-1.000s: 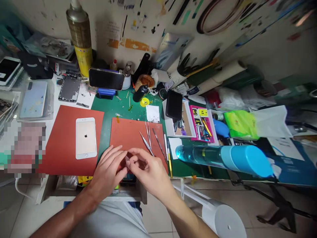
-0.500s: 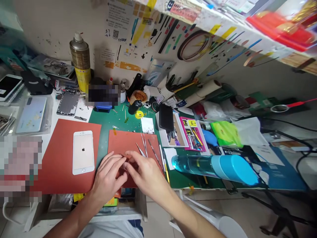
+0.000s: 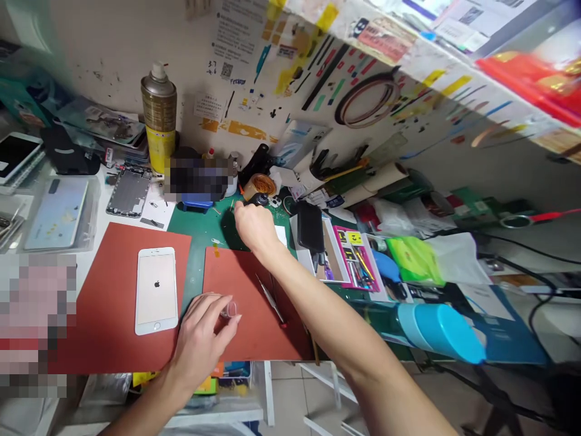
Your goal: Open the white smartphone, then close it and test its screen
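My left hand (image 3: 204,327) rests at the front of the red-brown mat (image 3: 245,269), fingers curled around a small clear round piece like a cup or lid (image 3: 230,310). My right hand (image 3: 256,227) is stretched to the back of the bench, over the green mat (image 3: 196,254). Its fingers are closed, and whatever they hold is hidden. Just behind it shows a black bottle (image 3: 259,199). Tweezers (image 3: 271,300) lie on the mat below my right forearm. Left of my left hand, a white phone (image 3: 157,297) lies face up with an apple logo lit on its screen.
A blue water bottle (image 3: 445,330) lies on its side at the right. Boxes of small tools, including a pink one (image 3: 356,254), stand in the middle right. A spray can (image 3: 160,121) stands at the back left. Below the bench edge, a drawer (image 3: 227,412) is pulled out.
My right hand has left my left hand and moved forward to the back of the bench. My left hand stays at the mat, where the clear round piece now shows.
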Motion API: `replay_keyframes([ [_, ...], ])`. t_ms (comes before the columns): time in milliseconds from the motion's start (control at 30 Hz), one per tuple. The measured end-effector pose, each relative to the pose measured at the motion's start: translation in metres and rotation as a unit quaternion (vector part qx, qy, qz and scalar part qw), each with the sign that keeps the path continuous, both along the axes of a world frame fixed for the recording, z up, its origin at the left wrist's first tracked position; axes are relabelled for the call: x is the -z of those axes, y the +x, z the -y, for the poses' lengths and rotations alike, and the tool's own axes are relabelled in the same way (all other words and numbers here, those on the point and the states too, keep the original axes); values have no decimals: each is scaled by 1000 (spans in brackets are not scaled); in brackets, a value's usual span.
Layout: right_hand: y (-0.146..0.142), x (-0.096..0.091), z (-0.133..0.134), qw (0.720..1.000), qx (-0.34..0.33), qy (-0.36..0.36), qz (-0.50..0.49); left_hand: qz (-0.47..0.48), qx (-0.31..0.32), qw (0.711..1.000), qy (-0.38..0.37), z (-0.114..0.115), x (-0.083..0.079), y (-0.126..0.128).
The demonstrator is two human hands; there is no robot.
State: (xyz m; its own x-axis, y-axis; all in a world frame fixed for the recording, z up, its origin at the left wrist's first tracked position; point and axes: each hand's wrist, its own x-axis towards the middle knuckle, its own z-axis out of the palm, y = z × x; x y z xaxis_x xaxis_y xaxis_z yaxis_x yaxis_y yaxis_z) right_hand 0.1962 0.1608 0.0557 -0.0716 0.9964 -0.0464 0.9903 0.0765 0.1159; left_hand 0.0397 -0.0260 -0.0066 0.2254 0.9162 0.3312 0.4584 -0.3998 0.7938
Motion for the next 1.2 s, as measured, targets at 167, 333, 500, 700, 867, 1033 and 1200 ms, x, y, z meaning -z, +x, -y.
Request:
replay_keyframes([
  [167, -7, 9, -19, 996, -48, -43, 66, 15, 11, 1000, -7, 3, 0, -2],
  [333, -8, 15, -28, 989, -80, -74, 103, 28, 8, 999, -20, 3, 0, -2],
  [500, -12, 17, -37, 983, -95, -105, 114, 28, 6, 999, -16, 2, -1, -2],
  [700, 0, -1, -33, 989, -91, -84, 78, 31, 8, 999, -26, 3, -2, -3],
  [867, 27, -18, -18, 993, -84, -80, 1, 32, 10, 999, -24, 1, 0, -2],
  [1033, 33, -12, -12, 993, -58, -75, -66, 24, 3, 1000, -18, 2, 3, -1],
  [1200, 25, -2, -18, 992, -26, -61, -107, 22, -2, 999, -25, 3, 2, -1],
])
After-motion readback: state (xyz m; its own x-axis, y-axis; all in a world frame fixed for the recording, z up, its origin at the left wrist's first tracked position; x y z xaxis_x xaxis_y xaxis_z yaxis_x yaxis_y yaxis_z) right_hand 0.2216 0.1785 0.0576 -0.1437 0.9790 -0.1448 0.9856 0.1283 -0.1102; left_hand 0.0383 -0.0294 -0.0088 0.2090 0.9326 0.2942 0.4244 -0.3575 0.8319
